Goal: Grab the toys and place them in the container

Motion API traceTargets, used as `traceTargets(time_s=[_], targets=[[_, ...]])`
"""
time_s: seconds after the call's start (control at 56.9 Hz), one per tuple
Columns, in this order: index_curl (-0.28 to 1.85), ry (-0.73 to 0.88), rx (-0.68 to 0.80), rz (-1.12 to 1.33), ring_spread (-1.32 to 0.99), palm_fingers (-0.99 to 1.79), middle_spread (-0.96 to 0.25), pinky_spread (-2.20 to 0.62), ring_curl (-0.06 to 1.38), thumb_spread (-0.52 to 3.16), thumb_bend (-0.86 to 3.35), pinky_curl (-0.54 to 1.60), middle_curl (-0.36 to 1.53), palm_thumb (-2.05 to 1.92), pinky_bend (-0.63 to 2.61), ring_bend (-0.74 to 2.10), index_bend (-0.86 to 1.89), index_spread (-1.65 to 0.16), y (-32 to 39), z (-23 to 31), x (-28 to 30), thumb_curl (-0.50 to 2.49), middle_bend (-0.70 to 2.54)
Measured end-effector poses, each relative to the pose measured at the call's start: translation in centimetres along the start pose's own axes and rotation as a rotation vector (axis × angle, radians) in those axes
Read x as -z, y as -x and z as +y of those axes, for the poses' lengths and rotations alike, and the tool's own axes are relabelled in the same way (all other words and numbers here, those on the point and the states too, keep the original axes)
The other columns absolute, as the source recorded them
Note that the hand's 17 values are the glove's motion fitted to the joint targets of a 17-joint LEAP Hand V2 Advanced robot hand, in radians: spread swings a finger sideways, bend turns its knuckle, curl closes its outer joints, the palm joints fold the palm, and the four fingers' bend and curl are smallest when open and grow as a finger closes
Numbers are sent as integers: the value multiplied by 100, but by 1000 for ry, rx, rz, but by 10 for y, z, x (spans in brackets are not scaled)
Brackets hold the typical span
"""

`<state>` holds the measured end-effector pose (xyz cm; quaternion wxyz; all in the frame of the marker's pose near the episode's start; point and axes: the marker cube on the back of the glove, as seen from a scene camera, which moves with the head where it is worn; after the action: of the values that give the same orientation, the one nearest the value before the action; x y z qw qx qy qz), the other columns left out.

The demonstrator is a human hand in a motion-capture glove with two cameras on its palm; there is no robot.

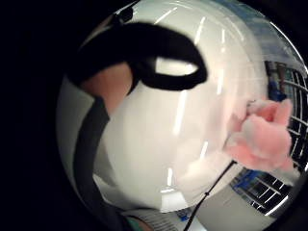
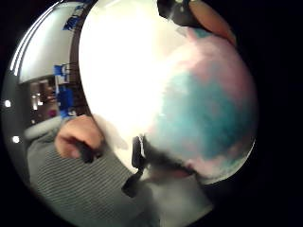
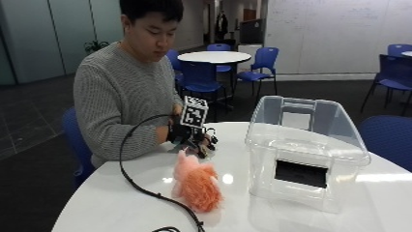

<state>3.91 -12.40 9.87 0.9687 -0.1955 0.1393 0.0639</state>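
Toy [image 3: 195,183] lies on the surface [image 3: 116,203], long axis running from the person toward the camera. Hand [image 3: 190,136], behind it, may grip something; I cannot tell.

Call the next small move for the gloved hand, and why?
Probably lift the blue-and-pink plush toy off the white table and carry it toward the clear plastic container. The gloved right hand seems to be gripping it already, while the pink plush toy lies apart, untouched.
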Motion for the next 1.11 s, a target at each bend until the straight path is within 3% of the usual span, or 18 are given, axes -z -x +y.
traceTargets(time_s=[0.211, 0.299, 0.404, 0.492, 0.703, 0.879, 0.984, 1.107], targets=[[43, -2, 8, 31, -12, 8, -16, 1, 26, 120, -2, 40, 18, 4, 106, 46, 33, -46, 3, -2, -2, 33, 14], [44, -89, 19, 8, -14, 14, -17, 0, 27, 121, 0, 39, 19, 8, 103, 50, 36, -46, 5, -1, -1, 34, 16], [42, -274, 34, -43, -29, 67, -21, -24, 33, 126, 11, 35, 25, 29, 101, 75, 26, -44, 10, -2, -2, 42, 33], [45, -343, 49, -109, -38, 93, -25, -33, 38, 114, 19, 36, 30, 51, 98, 87, 27, -41, 13, -4, -3, 51, 44], [64, -340, 95, -166, -49, 103, -29, -40, 45, 81, 19, 40, 44, 62, 90, 87, 53, -34, 14, -7, 12, 67, 66], [75, -477, 192, -88, -53, 98, -30, -43, 50, 62, 17, 43, 52, 62, 91, 90, 60, -29, -11, -8, 122, 77, 75], [79, -609, 146, -118, -55, 96, -30, -44, 53, 54, 16, 45, 57, 62, 93, 91, 63, -28, -35, -15, 207, 82, 78], [84, -653, 68, -130, -56, 92, -30, -44, 56, 46, 14, 47, 61, 61, 96, 93, 65, -26, -53, -32, 249, 87, 79]])
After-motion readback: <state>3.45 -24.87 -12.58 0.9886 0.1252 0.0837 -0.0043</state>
